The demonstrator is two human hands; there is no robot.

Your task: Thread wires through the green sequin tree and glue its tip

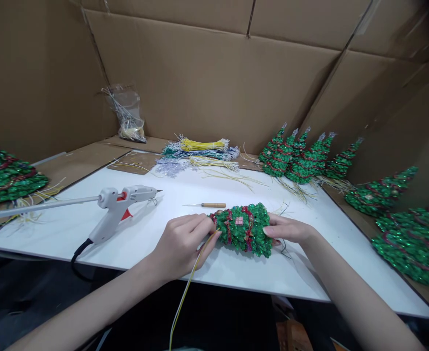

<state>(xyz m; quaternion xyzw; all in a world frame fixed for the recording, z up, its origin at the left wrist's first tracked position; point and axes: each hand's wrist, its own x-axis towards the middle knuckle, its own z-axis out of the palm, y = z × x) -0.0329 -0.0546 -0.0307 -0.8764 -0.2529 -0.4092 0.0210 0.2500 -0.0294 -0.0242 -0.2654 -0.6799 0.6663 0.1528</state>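
Note:
A small green Christmas tree (252,229) with dark red garland and a pink square ornament lies on its side above the white tabletop, its narrow end to the left. My left hand (185,239) is closed at that narrow end, pinching yellow and white wires (187,287) that hang down past the table's front edge. The tree's tip is hidden behind these fingers. At the wide base, my right hand (285,229) grips the tree, thumb on the outside and fingers partly hidden. Thin dark wires (284,251) stick out near the base. Just behind the tree rests an awl with a wooden handle (214,205).
A white glue gun (115,209) with a long glue stick stands at left, its cord over the front edge. Wire bundles (205,145) and clear pieces (172,166) lie at the back. Several finished trees (305,158) line the right; another tree (6,175) is far left. Cardboard walls (199,78) surround the table.

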